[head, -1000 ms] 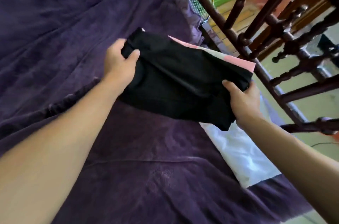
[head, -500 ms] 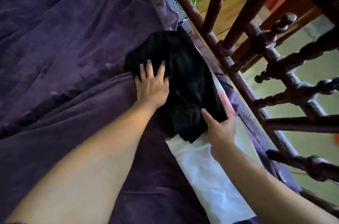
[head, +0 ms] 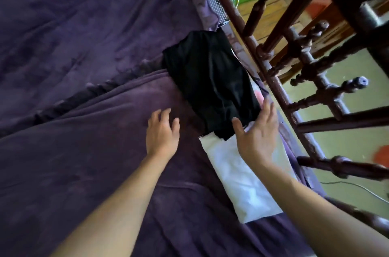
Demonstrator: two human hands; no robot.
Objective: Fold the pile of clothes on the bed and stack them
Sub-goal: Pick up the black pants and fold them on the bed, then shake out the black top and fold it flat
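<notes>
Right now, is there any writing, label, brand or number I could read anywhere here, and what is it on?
No readable text anywhere in the head view.
Black folded garment: plain, no label showing.
White folded cloth: plain.
Pink patch under the black garment: too blurred to tell if it carries print.
Purple bedspread and wooden bed rail: no markings.

Bed [head: 293,152] w/ creased dark purple blanket [head: 84,151], a ridge running diag. across the middle. Along the right edge, beside the wooden rail [head: 280,92]: folded white garment [head: 242,183], w/ folded black garment [head: 210,79] overlapping its far end; pink cloth [head: 258,95] peeks out rail-side. Mesh racket [head: 212,2] at far edge.
</notes>
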